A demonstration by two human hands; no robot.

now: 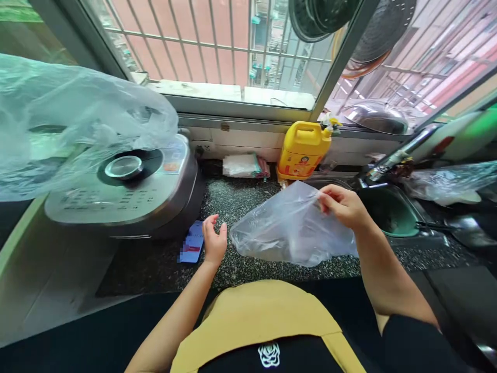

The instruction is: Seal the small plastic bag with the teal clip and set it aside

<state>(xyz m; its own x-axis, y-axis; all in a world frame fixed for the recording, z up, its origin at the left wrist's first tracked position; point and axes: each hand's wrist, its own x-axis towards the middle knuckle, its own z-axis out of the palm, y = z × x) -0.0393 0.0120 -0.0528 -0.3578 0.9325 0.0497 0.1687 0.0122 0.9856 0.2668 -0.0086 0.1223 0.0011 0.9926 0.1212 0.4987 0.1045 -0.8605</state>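
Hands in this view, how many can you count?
2. The right hand grips the clear plastic bag; the left hand, fingers loosely curled and holding nothing, is between the bag and a flat blue item. Neither is hidden.

Daylight comes in through the window (217, 46), bright enough to wash pale the view behind it and whiten the ledge (194, 90) along its foot; the counter (236, 194) gleams just below the window and turns darker farther from it, while the bag (295, 228) below it carries soft highlights; print on the cooker (155, 202), left below the window, is too soft to read, and wide-angle distortion tilts and stretches shapes far to either side of it
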